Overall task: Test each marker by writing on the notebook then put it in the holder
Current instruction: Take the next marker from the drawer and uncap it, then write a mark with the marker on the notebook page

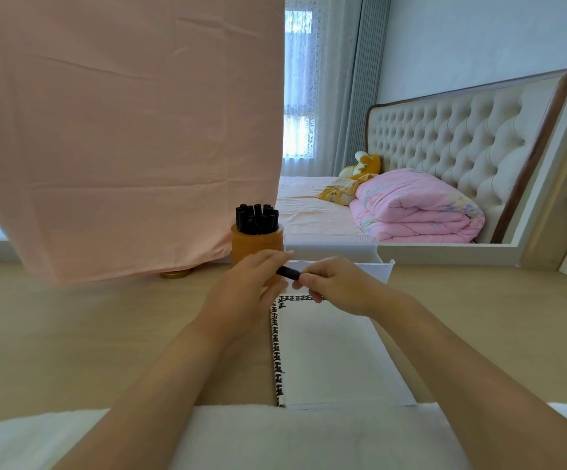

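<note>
The holder [256, 249], an orange-brown cylinder, stands upright on the table [72, 334] and is packed with black markers [256, 218] standing on end, caps up. Just to its right sits a white bin [336, 245], whose inside cannot be seen from here. The notebook [329, 354] lies flat on the table nearer the person, with a blank white page up and a black-and-white patterned edge along its left and top sides. A white cloth [309, 439] covers its near edge. A pink sheet [123, 130] hangs down behind the holder and blocks the left half of the room. To the right of it there is a bed with a folded pink quilt [417, 208], a yellow plush toy [363, 164] and a tufted headboard [461, 130]. Both hands meet above the far end of the notebook, in front of the holder and the bin, partly hiding both. The left hand [251, 283] has its fingers curled round one end of a black marker [289, 273], and the right hand [333, 286] pinches the other end. The marker lies roughly level between them, and only a short stretch of it shows.
</note>
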Action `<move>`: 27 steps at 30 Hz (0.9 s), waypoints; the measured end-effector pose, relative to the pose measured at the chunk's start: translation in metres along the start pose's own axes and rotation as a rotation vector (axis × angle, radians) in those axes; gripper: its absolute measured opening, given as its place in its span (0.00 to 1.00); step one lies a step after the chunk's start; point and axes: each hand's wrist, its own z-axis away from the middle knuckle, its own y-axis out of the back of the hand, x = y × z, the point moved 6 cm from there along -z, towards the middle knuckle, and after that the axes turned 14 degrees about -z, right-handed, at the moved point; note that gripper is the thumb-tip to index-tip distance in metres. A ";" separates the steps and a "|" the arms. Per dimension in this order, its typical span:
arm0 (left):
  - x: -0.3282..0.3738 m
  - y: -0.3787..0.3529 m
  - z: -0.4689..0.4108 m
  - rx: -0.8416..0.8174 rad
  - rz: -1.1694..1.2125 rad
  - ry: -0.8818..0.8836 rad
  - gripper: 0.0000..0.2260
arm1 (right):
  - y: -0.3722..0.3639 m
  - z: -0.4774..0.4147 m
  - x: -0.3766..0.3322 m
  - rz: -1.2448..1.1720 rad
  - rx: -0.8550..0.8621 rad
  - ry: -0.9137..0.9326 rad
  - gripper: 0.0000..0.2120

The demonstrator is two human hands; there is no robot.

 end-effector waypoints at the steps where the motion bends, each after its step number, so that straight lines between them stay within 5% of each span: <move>1: 0.001 -0.003 0.000 -0.026 0.005 -0.019 0.17 | -0.001 0.000 -0.002 0.028 -0.015 0.006 0.14; 9: -0.004 -0.009 -0.001 -0.152 -0.049 -0.086 0.09 | -0.010 -0.001 -0.005 0.298 -0.098 0.092 0.11; 17: -0.014 -0.009 -0.004 -0.272 0.189 0.073 0.08 | -0.011 0.000 -0.016 0.575 0.103 0.480 0.19; 23: -0.014 -0.003 -0.004 -0.194 0.063 -0.053 0.07 | -0.016 -0.005 -0.007 0.240 -0.055 0.148 0.11; 27: -0.013 -0.001 -0.005 -0.220 0.081 -0.035 0.08 | -0.010 -0.003 -0.013 0.358 -0.023 0.264 0.10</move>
